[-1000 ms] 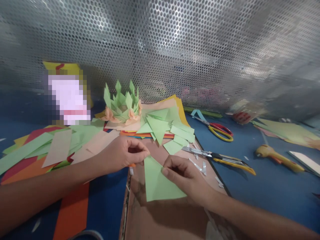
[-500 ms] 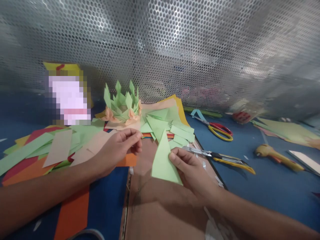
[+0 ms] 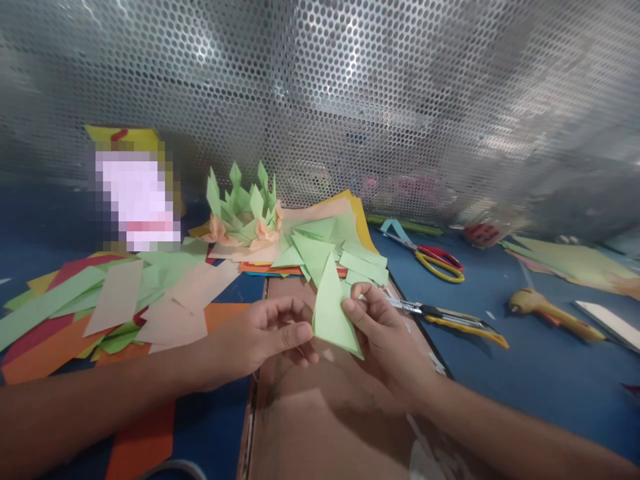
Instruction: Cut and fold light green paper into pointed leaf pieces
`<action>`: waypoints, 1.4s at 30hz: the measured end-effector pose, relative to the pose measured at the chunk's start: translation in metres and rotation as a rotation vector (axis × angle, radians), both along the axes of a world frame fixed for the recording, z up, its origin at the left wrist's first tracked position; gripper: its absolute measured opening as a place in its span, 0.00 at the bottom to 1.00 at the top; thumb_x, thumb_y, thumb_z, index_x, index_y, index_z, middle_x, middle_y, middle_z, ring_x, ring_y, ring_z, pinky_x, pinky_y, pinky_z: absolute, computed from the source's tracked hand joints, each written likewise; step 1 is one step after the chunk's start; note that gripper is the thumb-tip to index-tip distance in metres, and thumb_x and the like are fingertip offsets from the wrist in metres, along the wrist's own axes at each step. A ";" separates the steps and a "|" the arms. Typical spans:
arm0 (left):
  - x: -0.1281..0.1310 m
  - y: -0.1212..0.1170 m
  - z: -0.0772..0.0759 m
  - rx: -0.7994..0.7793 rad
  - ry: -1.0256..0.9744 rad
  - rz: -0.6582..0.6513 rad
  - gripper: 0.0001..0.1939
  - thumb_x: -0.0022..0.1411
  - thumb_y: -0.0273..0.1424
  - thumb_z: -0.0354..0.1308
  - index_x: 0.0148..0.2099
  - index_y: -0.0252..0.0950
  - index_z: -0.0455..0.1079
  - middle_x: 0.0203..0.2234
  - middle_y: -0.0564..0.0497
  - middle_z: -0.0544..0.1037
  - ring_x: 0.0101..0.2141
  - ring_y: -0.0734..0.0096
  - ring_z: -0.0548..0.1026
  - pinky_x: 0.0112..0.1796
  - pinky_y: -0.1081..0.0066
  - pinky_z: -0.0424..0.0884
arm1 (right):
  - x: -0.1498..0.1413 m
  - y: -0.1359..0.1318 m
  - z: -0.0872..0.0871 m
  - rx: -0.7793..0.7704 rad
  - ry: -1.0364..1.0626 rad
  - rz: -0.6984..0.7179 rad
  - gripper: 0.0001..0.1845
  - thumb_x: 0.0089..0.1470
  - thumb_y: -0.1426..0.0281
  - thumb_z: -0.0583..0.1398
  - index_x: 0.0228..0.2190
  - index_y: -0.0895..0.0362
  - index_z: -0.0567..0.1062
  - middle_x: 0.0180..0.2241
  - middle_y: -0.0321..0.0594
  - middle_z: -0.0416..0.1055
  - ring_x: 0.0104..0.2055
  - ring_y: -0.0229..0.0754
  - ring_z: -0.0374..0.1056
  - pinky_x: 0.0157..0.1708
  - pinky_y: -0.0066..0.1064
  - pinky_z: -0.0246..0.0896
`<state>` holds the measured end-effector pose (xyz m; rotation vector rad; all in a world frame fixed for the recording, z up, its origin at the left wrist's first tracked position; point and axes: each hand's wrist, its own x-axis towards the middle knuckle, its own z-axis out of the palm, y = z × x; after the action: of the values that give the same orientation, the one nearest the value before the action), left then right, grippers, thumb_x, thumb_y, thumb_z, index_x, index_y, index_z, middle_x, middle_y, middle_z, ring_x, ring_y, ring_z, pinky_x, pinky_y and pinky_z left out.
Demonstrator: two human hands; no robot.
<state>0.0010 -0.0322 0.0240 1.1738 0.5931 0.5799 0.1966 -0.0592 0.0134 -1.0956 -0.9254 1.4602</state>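
My right hand pinches a folded piece of light green paper by its right edge, thumb in front. The paper narrows to a point at the top and is held up over the brown board. At its left edge is my left hand, with fingers curved and thumb apart from them; whether a fingertip touches the paper I cannot make out. Behind the held piece, more green paper pieces lie in a loose pile. A green folded-paper crown shape with peach paper trims stands behind them.
Scissors, a yellow cutter knife and a yellow glue gun lie on the blue surface to the right. Coloured paper strips spread out at left. A perforated metal wall rises behind.
The green paper has turned in my right hand, its point now upward. My left hand has let go of the paper's corner, drawn away, then come back to its left edge with fingers apart.
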 end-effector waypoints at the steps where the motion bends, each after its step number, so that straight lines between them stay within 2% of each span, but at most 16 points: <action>1: 0.000 0.000 0.000 -0.005 0.001 0.000 0.18 0.54 0.44 0.63 0.33 0.34 0.65 0.27 0.54 0.72 0.30 0.74 0.74 0.34 0.73 0.70 | 0.000 0.000 0.000 0.005 -0.017 -0.005 0.17 0.49 0.61 0.65 0.30 0.52 0.61 0.18 0.24 0.59 0.18 0.30 0.56 0.19 0.20 0.53; 7: 0.001 -0.003 0.002 -0.004 0.006 -0.002 0.16 0.55 0.42 0.63 0.33 0.34 0.64 0.25 0.54 0.74 0.30 0.73 0.75 0.34 0.74 0.70 | -0.003 -0.003 0.005 0.005 -0.065 -0.005 0.17 0.49 0.60 0.64 0.31 0.52 0.61 0.22 0.27 0.60 0.22 0.32 0.57 0.21 0.21 0.53; 16: -0.001 -0.001 -0.006 0.098 0.076 0.031 0.12 0.59 0.39 0.59 0.34 0.35 0.66 0.26 0.52 0.76 0.30 0.72 0.75 0.34 0.72 0.70 | -0.006 -0.002 0.003 0.024 0.054 0.098 0.17 0.49 0.61 0.63 0.31 0.50 0.59 0.27 0.31 0.59 0.27 0.37 0.60 0.26 0.26 0.57; 19: 0.001 -0.002 -0.006 0.104 0.099 0.066 0.12 0.57 0.38 0.60 0.37 0.34 0.67 0.27 0.53 0.74 0.28 0.73 0.73 0.32 0.73 0.70 | -0.005 -0.005 0.001 0.061 -0.023 0.147 0.15 0.51 0.59 0.61 0.32 0.50 0.60 0.29 0.33 0.60 0.28 0.37 0.60 0.28 0.27 0.58; 22: 0.003 -0.002 -0.004 0.082 0.119 0.111 0.18 0.50 0.37 0.65 0.40 0.35 0.66 0.28 0.53 0.74 0.29 0.71 0.73 0.30 0.72 0.69 | -0.001 -0.012 0.000 0.165 -0.207 0.224 0.11 0.57 0.57 0.56 0.38 0.49 0.62 0.31 0.34 0.61 0.30 0.37 0.60 0.30 0.27 0.58; 24: 0.003 -0.004 -0.002 0.079 0.127 0.155 0.22 0.47 0.34 0.67 0.44 0.36 0.65 0.32 0.52 0.74 0.33 0.68 0.73 0.33 0.72 0.69 | 0.002 -0.017 0.002 0.285 -0.342 0.310 0.17 0.55 0.56 0.58 0.44 0.48 0.61 0.37 0.36 0.63 0.37 0.39 0.62 0.36 0.29 0.60; 26: 0.003 -0.007 0.000 0.116 0.128 0.192 0.26 0.47 0.31 0.67 0.48 0.37 0.64 0.36 0.52 0.74 0.38 0.66 0.73 0.37 0.72 0.69 | 0.003 -0.020 0.003 0.414 -0.501 0.348 0.30 0.46 0.57 0.66 0.47 0.48 0.59 0.45 0.41 0.62 0.48 0.46 0.61 0.45 0.34 0.60; 28: 0.003 -0.012 0.001 0.169 0.151 0.205 0.26 0.47 0.29 0.67 0.48 0.38 0.63 0.39 0.51 0.74 0.40 0.65 0.73 0.38 0.72 0.69 | 0.003 -0.021 0.004 0.530 -0.677 0.303 0.41 0.36 0.61 0.71 0.48 0.48 0.57 0.50 0.45 0.59 0.55 0.52 0.57 0.51 0.40 0.56; 29: 0.003 -0.015 0.002 0.186 0.167 0.201 0.24 0.47 0.29 0.67 0.47 0.38 0.64 0.38 0.51 0.74 0.39 0.64 0.73 0.37 0.72 0.69 | 0.003 -0.022 0.004 0.582 -0.754 0.263 0.43 0.35 0.62 0.72 0.49 0.48 0.56 0.52 0.46 0.58 0.56 0.54 0.55 0.52 0.42 0.55; 32: 0.003 -0.021 0.005 0.225 0.188 0.191 0.19 0.51 0.30 0.64 0.44 0.38 0.63 0.36 0.51 0.74 0.40 0.63 0.73 0.38 0.71 0.70 | 0.003 -0.022 0.004 0.707 -0.847 0.165 0.37 0.43 0.70 0.67 0.50 0.47 0.54 0.54 0.47 0.56 0.58 0.53 0.54 0.54 0.45 0.52; 35: 0.002 -0.021 0.007 0.307 0.184 0.232 0.13 0.58 0.29 0.57 0.45 0.39 0.61 0.36 0.53 0.73 0.41 0.65 0.72 0.39 0.72 0.69 | 0.004 -0.022 0.006 0.734 -0.784 0.098 0.27 0.51 0.77 0.59 0.49 0.48 0.56 0.53 0.45 0.59 0.57 0.49 0.56 0.54 0.43 0.52; 39: -0.001 -0.016 0.005 0.444 0.211 0.264 0.08 0.61 0.26 0.51 0.43 0.40 0.60 0.34 0.54 0.70 0.37 0.70 0.71 0.37 0.73 0.67 | 0.006 -0.016 0.011 0.642 -0.587 -0.027 0.12 0.56 0.75 0.55 0.42 0.50 0.65 0.41 0.40 0.67 0.44 0.41 0.65 0.43 0.33 0.62; 42: -0.004 -0.013 0.002 0.519 0.265 0.257 0.04 0.61 0.26 0.50 0.39 0.39 0.60 0.31 0.55 0.68 0.33 0.72 0.69 0.34 0.74 0.65 | 0.008 -0.009 0.011 0.554 -0.476 -0.089 0.07 0.55 0.74 0.58 0.36 0.51 0.68 0.33 0.36 0.67 0.35 0.37 0.65 0.34 0.26 0.63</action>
<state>-0.0026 -0.0454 0.0259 1.6939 0.8582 0.8357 0.2044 -0.0684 0.0242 -1.0528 -1.4852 0.7940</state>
